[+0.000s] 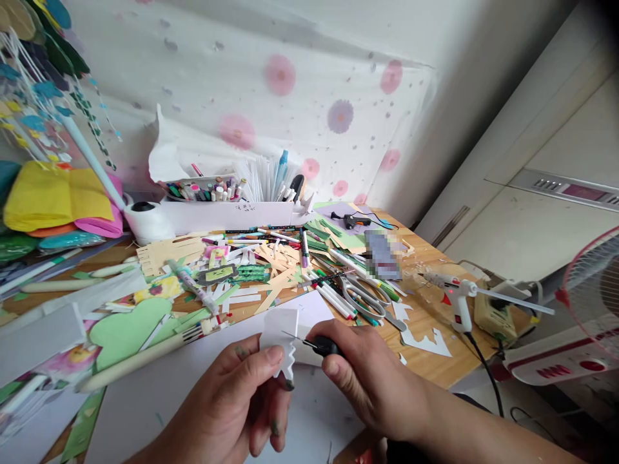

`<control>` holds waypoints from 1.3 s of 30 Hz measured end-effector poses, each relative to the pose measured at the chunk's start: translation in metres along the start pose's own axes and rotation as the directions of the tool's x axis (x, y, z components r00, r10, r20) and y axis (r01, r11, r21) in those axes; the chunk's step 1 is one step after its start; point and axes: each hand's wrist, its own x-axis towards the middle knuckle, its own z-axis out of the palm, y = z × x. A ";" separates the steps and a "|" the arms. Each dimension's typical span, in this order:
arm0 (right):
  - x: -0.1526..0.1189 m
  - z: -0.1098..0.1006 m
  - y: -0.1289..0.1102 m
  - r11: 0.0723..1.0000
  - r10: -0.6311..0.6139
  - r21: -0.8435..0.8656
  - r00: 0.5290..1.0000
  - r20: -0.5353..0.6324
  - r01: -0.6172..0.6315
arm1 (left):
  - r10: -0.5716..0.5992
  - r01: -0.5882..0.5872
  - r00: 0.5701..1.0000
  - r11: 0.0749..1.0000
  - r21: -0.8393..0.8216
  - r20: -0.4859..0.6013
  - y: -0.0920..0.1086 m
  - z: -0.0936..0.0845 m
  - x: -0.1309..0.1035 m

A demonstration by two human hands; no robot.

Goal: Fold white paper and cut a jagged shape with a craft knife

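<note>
My left hand [242,386] pinches a small piece of white paper [280,325] between thumb and fingers. The paper's right edge is cut into a zigzag. In my right hand [372,367] is a pair of scissors with black handles [326,347]. Their thin blades point left and lie at the upper right part of the paper, just above the zigzag. Most of the handles are hidden in my fingers. Beneath both hands lies a large white sheet [140,399]. Dark green smudges mark the fingertips of my left hand.
Paper strips [278,270], markers [333,299] and large grey scissors [367,296] clutter the wooden table [430,367]. A white glue gun [459,303] stands at the right, near a fan [594,303]. Behind are a pen box [213,216] and a phone [383,254].
</note>
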 end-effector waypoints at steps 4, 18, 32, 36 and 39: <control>-0.001 0.000 -0.002 1.000 -0.004 -0.009 1.000 0.009 0.004 | -0.012 0.011 1.000 1.000 0.017 0.000 -0.002 -0.002 -0.002; 0.000 0.005 0.001 0.998 -0.043 -0.046 0.998 -0.041 0.041 | -0.049 0.050 0.998 0.998 -0.026 0.031 0.004 0.005 -0.005; 0.002 0.012 0.002 0.959 -0.164 -0.257 0.974 -0.156 0.120 | -0.089 0.098 0.993 0.989 -0.112 0.082 0.004 0.008 -0.009; 0.003 0.017 0.004 0.921 -0.220 -0.369 0.951 -0.219 0.128 | -0.102 0.117 0.988 0.983 -0.142 0.114 0.004 0.010 -0.011; 0.003 0.019 0.005 0.914 -0.240 -0.380 0.946 -0.220 0.144 | -0.085 0.105 0.987 0.983 -0.149 0.136 0.004 0.010 -0.013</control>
